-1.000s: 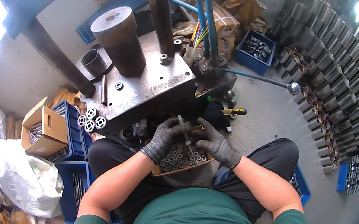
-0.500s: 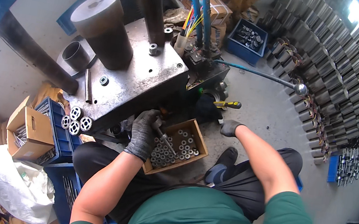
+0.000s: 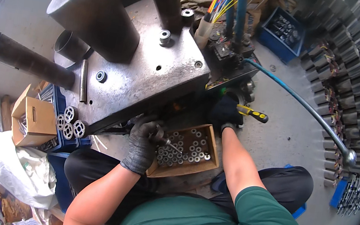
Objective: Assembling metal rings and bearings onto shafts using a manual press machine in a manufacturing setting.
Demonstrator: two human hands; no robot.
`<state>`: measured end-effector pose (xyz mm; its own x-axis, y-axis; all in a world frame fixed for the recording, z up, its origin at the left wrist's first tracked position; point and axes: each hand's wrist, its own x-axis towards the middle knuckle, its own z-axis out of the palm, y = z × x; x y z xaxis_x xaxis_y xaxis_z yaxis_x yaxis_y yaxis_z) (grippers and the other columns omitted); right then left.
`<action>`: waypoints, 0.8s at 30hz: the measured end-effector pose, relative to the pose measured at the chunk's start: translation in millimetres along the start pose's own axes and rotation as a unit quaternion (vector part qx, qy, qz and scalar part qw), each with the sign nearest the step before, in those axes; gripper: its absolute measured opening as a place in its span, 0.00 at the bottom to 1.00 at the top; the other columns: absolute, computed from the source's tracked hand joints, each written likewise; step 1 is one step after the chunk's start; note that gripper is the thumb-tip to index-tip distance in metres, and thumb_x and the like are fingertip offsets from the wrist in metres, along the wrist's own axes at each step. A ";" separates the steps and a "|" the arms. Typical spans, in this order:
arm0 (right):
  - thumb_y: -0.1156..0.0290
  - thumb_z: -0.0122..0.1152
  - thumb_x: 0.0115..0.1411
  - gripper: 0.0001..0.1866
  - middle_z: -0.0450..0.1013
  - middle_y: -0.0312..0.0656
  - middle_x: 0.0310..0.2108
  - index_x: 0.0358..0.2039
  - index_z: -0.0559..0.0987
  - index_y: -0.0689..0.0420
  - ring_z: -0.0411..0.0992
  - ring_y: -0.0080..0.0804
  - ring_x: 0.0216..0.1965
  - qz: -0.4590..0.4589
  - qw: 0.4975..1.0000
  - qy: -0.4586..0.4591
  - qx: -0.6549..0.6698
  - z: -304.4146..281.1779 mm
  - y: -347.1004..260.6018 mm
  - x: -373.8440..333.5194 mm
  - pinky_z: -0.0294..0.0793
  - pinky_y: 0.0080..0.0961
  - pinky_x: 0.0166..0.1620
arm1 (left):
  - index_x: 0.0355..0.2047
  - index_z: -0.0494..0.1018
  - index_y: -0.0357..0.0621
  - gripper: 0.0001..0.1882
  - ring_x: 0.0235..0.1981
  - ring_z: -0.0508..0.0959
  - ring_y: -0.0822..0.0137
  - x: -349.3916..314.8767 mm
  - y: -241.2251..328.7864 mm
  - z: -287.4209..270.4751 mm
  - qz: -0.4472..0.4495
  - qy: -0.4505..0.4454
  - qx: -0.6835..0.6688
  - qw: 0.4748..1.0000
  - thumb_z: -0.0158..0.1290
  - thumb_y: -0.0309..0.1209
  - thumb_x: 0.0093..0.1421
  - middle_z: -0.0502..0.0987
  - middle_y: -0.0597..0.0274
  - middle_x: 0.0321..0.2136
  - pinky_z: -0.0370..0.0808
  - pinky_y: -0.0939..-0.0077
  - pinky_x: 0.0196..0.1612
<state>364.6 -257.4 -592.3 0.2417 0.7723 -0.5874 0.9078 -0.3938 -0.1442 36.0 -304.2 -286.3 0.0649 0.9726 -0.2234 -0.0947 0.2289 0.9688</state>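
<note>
- The left hand (image 3: 141, 140), in a grey glove, has its fingers curled around one end of a metal shaft (image 3: 175, 147); the grip looks closed, but the fingertips are not clear to see.
- The shaft is tilted, with its free end pointing to the right, above the carton (image 3: 187, 171) and its small metal rings (image 3: 167, 158).
- Whether the shaft touches any ring, I cannot tell.
- The right hand (image 3: 229, 119) reaches to a dark item (image 3: 219, 109) beside a yellow and black handle (image 3: 254, 114). Glove and item are both dark, so I cannot tell how far its fingers are spread, or if they hold something.
- In my judgement, the shaft is stiff and rather heavy for its size, not fragile, and its smooth metal may slip if there is oil on it.
- The thicker end, inside the left palm, seems the good place to take hold; the thin end gives less surface for the fingers.
- The metal block (image 3: 143, 76) stands beyond the carton, with one ring-shaped part (image 3: 101, 76) on its top.
</note>
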 end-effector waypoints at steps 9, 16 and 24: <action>0.53 0.54 0.65 0.22 0.79 0.52 0.49 0.50 0.82 0.55 0.76 0.53 0.53 0.296 0.900 0.150 0.282 -38.1 35.7 -57.8 0.76 0.47 0.53 | 0.26 0.75 0.37 0.08 0.21 0.67 0.72 23.3 -10.4 -4.6 -0.066 -0.072 -0.145 0.985 0.50 0.29 0.58 0.72 0.63 0.21 0.76 0.76 0.36; 0.60 0.62 0.59 0.25 0.80 0.52 0.42 0.55 0.77 0.56 0.79 0.48 0.42 0.112 0.978 0.080 0.154 -66.2 123.4 -97.5 0.77 0.42 0.44 | 0.26 0.75 0.35 0.10 0.24 0.76 0.65 29.6 1.2 15.0 0.010 -0.003 -0.056 0.998 0.50 0.30 0.58 0.76 0.56 0.22 0.79 0.70 0.29; 0.70 0.51 0.57 0.24 0.79 0.50 0.51 0.54 0.83 0.44 0.78 0.46 0.53 0.120 0.980 0.008 -0.156 -96.6 79.7 -186.7 0.77 0.41 0.54 | 0.27 0.75 0.37 0.14 0.17 0.74 0.62 41.1 9.0 37.6 -0.155 0.051 -0.023 0.986 0.51 0.35 0.67 0.76 0.54 0.20 0.75 0.64 0.17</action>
<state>424.8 -384.8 -417.2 0.4644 0.6852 -0.5611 0.8841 -0.3958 0.2485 75.2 -263.8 -282.8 -0.0031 0.8542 -0.5200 -0.1313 0.5151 0.8470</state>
